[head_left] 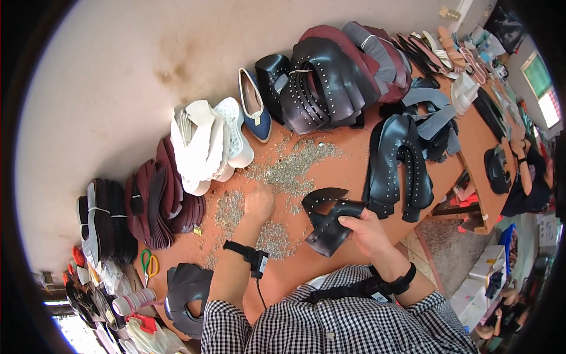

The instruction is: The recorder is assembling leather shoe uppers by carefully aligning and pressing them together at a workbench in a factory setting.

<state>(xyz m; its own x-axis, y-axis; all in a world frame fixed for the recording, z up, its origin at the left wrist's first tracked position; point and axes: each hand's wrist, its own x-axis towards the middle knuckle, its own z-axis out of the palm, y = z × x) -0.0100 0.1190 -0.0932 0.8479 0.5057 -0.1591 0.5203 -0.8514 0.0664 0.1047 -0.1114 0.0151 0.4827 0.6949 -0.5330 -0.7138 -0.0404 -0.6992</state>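
Note:
My right hand (367, 233) grips a curved black shoe upper (337, 231) by its right end, thumb on top. The piece is bent over itself, and a row of small holes or studs runs along its edge. Over the scattered silver studs (272, 239), my left hand (259, 203) is closed with its fingertips turned down. Whatever lies between those fingers is hidden. A larger heap of studs (295, 168) spreads just beyond that hand. To the right of the held piece lie black uppers with studs set along their edges (402, 159).
Along the wall stand bundles of white pieces (197, 144), maroon pieces (153, 206) and studded black uppers (330, 76), plus a blue shoe (256, 112). Scissors (150, 265) and dark cut pieces (186, 295) lie at left. Another person (530, 177) sits at the far right.

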